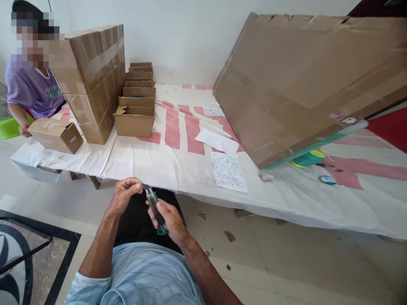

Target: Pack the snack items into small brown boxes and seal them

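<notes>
My right hand is wrapped round a green and black utility knife, held above my lap with its blade end pointing up and to the left. My left hand is closed in a pinch at that end, thumb and forefinger at the tip of the blade. Most of the blade is hidden by the fingertips. Just beyond both hands runs the front edge of a long table covered in white cloth. A sheet with small printed drawings lies on it to the right.
Taped cartons are stacked at the left, beside a row of open boxes. Another person touches a closed carton. A large cardboard panel leans at the right, near a tape roll. Scraps litter the floor.
</notes>
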Motion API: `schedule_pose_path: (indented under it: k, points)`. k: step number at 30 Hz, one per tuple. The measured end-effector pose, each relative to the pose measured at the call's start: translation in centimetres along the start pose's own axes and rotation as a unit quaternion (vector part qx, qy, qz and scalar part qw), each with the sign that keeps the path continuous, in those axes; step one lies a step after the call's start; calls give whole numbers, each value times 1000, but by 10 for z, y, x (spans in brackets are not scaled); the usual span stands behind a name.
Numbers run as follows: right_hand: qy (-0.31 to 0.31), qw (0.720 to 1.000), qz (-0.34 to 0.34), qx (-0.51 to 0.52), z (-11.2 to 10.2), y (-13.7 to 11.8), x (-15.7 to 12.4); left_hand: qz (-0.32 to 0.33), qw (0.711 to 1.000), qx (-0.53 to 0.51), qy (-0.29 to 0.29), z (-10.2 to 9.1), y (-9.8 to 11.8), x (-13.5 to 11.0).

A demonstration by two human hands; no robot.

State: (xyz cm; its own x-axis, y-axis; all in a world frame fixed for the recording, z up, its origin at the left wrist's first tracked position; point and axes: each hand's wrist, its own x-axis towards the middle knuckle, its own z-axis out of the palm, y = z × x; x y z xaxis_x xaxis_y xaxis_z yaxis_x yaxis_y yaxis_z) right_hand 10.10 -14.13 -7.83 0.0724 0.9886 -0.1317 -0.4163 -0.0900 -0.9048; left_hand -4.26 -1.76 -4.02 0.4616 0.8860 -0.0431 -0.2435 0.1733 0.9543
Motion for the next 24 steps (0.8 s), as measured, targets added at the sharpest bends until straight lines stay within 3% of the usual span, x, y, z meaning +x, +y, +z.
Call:
schedule_pose_path:
  k: [4, 8, 11, 13, 15, 17, 19, 21, 24]
  points:
    - [-13, 1000, 4, 1, 6, -1, 2, -5, 999, -20, -42, 6, -3, -1]
    - [-12, 1000, 2, -26, 5, -4, 1, 8, 1000, -9, -13, 6, -4, 0]
    - [6, 996, -20, -81, -10, -11, 7, 23, 999, 9, 39, 0, -5, 3]
    - [59, 984, -63, -156, -30, -18, 19, 28, 997, 18, 63, -5, -6, 5]
    - [130, 944, -120, -277, -58, -27, 37, 26, 997, 26, 67, -8, -8, 6]
    - [185, 872, -158, -424, -87, -34, 60, 22, 997, 40, 63, -8, -11, 7]
    - [221, 791, -148, -550, -114, -39, 81, 17, 997, 54, 53, -6, -13, 7]
    - [246, 729, -115, -628, -134, -41, 97, 15, 997, 66, 42, -4, -15, 6]
    - [268, 694, -89, -662, -146, -47, 110, 16, 996, 80, 37, -4, -16, 6]
